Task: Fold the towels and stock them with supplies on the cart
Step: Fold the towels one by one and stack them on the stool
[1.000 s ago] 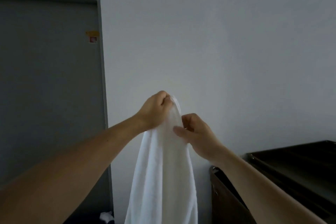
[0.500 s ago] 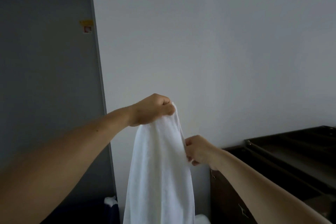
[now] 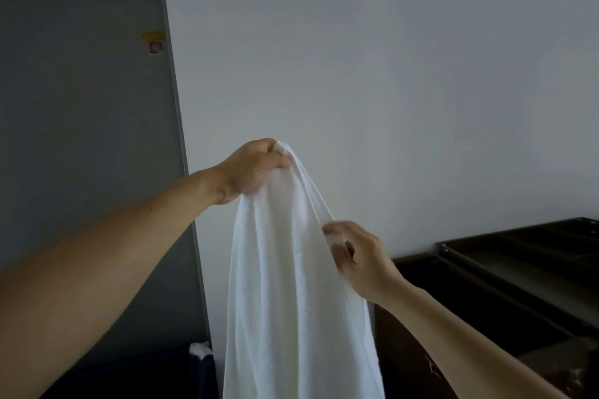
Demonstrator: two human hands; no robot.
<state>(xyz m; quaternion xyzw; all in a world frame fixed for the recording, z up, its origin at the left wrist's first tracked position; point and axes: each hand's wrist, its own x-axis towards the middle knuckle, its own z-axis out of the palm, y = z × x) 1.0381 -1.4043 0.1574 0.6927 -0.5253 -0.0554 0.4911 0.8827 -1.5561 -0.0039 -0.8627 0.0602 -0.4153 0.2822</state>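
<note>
- Now the white towel [image 3: 291, 269] hangs in mid-air between the grey door [image 3: 81, 139] and the dark cart [image 3: 518, 272], its lower end cut off; the right hand [image 3: 359, 259] is blurred.
- The hands nearly met 1 second ago; now the right pinches the towel's edge lower down.
- The left hand [image 3: 252, 168] grips the bunched top; the long axis runs vertically.

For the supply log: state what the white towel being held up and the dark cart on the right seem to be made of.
The white towel: probably cotton terry, matte. It shows fine nubby pile and hangs in soft folds from the left hand. The dark cart: smooth brown panels with a dull sheen. It could be laminate, wood or plastic, but the light is too dim to tell.
</note>
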